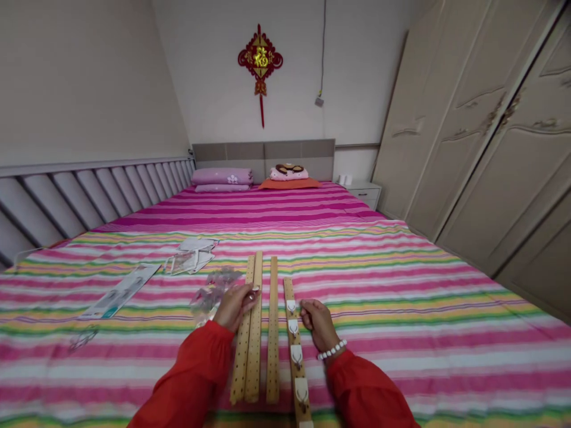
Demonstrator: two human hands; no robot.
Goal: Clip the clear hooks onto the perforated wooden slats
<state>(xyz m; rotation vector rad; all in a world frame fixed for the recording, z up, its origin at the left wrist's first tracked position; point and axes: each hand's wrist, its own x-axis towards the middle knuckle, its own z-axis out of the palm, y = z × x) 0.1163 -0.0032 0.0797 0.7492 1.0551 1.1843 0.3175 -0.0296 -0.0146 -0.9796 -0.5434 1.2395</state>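
My left hand (235, 305) is closed in a pinch on a small white hook (256, 289), partly hidden by the fingers, above two wooden strips with rows of holes (253, 356) lying side by side. A third holed wooden strip (273, 333) lies apart in the middle. To its right is a fourth wooden strip (289, 289) with several white adhesive hooks (297, 355) along it. My right hand (317, 321) is curled shut close beside the topmost hook on that strip. Whatever its fingertips may hold is hidden.
Crumpled clear plastic wrapping (214, 291) lies by my left hand. Farther left are a flat package (122, 291), opened packets (191, 255) and scissors (84, 337). Everything rests on a striped bedsheet (401, 321). A bed rail (111, 190) runs along the left; a wardrobe (482, 137) stands right.
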